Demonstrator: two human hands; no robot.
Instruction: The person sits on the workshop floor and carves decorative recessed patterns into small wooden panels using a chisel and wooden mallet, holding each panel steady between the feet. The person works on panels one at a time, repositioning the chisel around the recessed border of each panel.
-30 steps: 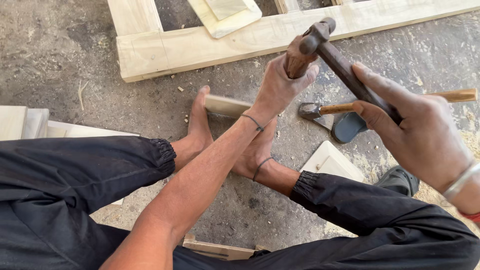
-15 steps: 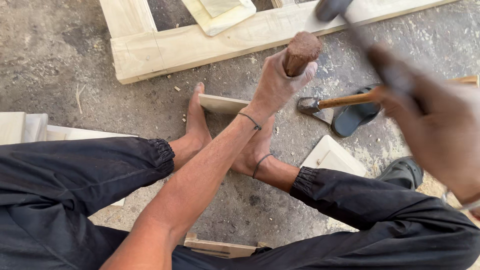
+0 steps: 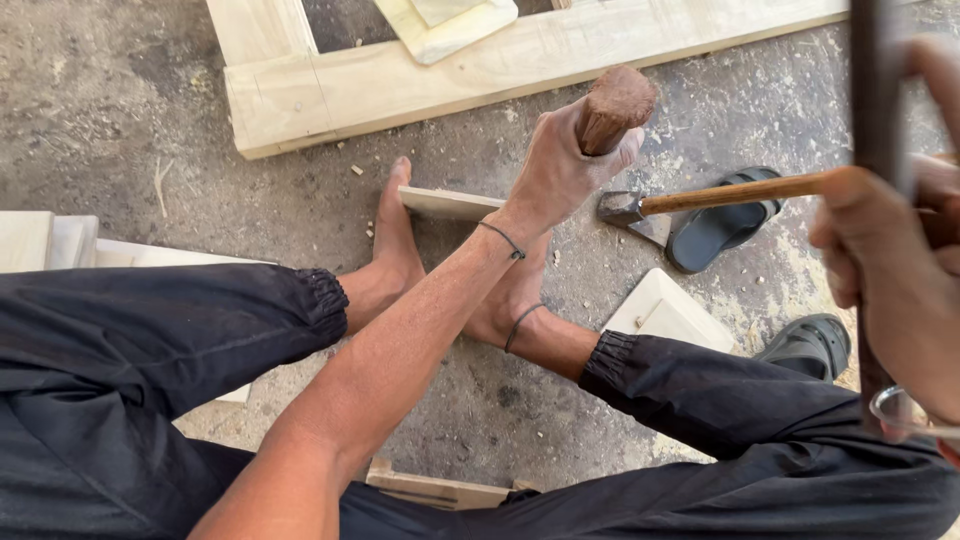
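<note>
Two hands work: the left hand (image 3: 565, 170) reaches far, clenched around a brown wooden handle (image 3: 612, 110) standing upright; the right hand (image 3: 890, 270), near right, grips a blurred dark shaft (image 3: 876, 90) raised above it.

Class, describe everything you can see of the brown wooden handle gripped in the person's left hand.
The wooden handle is dark reddish-brown, round, with a blunt, worn top end. It stands nearly upright, tilted slightly right, above the concrete floor. The left hand wraps around its lower part, hiding whatever lies below; only the top projects above the fingers. Nothing else touches it.
</note>
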